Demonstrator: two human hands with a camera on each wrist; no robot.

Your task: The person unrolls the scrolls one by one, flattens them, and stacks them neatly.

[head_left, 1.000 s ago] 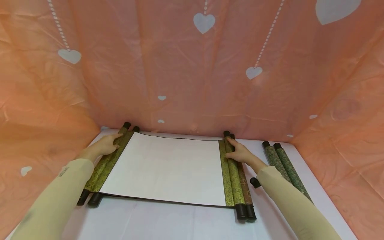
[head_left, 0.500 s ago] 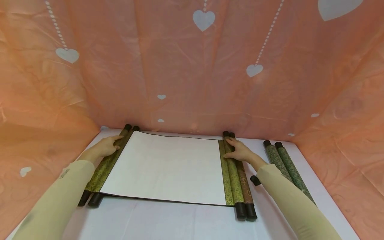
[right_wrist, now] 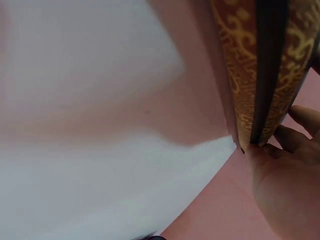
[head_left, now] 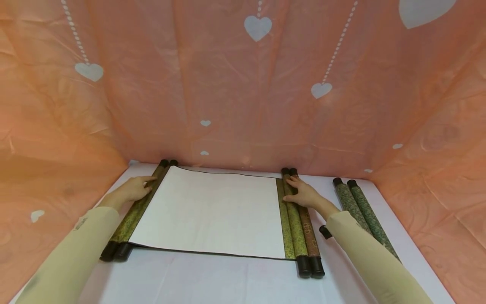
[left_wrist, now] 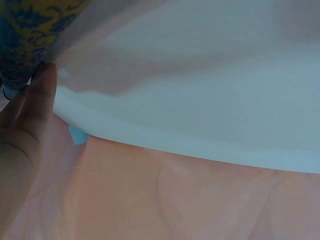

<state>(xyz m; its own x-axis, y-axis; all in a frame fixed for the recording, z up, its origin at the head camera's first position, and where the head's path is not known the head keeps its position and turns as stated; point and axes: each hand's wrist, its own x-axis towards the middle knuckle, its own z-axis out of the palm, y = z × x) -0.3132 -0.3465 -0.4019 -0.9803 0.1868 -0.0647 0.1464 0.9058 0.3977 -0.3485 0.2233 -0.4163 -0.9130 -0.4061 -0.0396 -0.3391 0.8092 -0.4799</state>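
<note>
Left hand [head_left: 130,190] had fingers round the left rollers [head_left: 130,221] near the surface's [head_left: 197,276] left edge. White scroll [head_left: 212,215] lay mid-surface, apparently fully spread; right hand [head_left: 305,196] gripped the right rollers [head_left: 296,228]. Green rolls [head_left: 369,213] by right edge looked unopened.

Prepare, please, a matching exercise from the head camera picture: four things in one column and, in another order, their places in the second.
Things
1. White rectangular sheet
2. Brown patterned cylindrical roll
3. Two green speckled cylindrical rolls
4. Bare left hand

Places
A. Farthest right on the white table
B. Touching the left yellow-green speckled roll
C. Spread open in the middle
D. Directly right of the right yellow-green speckled roll

Right pairs: 1-C, 2-D, 3-A, 4-B.
</note>
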